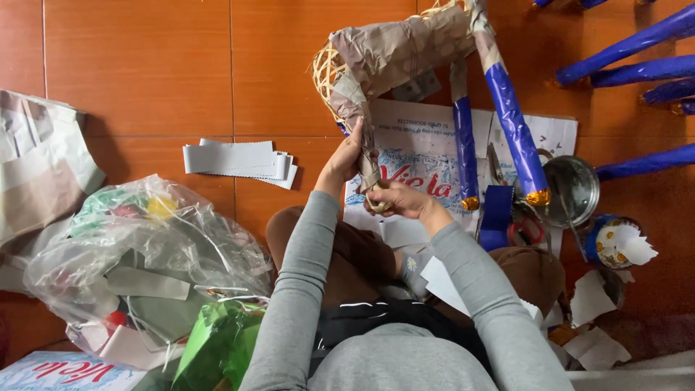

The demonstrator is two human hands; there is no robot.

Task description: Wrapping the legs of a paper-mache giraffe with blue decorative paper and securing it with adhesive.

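Head camera looks straight down on a person in grey sleeves sitting on a red-brown tiled floor (pixel 145 65), knees in brown trousers spread to either side. Nearest, by the person's left side, a green bag (pixel 217 347) leans against a crumpled clear plastic bag (pixel 137 253) stuffed with paper scraps and coloured bits. By the right knee lie torn white paper pieces (pixel 597 318).

Just beyond the lap, the right hand (pixel 402 199) is clenched around the lower end of one leg of a paper-covered wicker frame (pixel 394 54), pinching the brown paper wrapped there. The left hand (pixel 347 156) grips the same leg a little higher, fingers pressed on the paper. The leg stands nearly upright between the two hands, over a printed sheet of paper (pixel 427 145) spread on the floor.

The frame rises away from the person; bare wicker shows at its left end, the rest is covered in brown paper. Two other legs, wrapped in blue foil (pixel 514 130) with gold tips, hang down to the right of the held one.

Right of the sheet sit red-handled scissors (pixel 525 232), a round metal lid (pixel 572 188) and a small patterned cup (pixel 615 242). Left of the sheet lies a stack of grey paper strips (pixel 239 159). Farther off, at the top right, more blue foil-wrapped sticks (pixel 637 69) lie on the floor.
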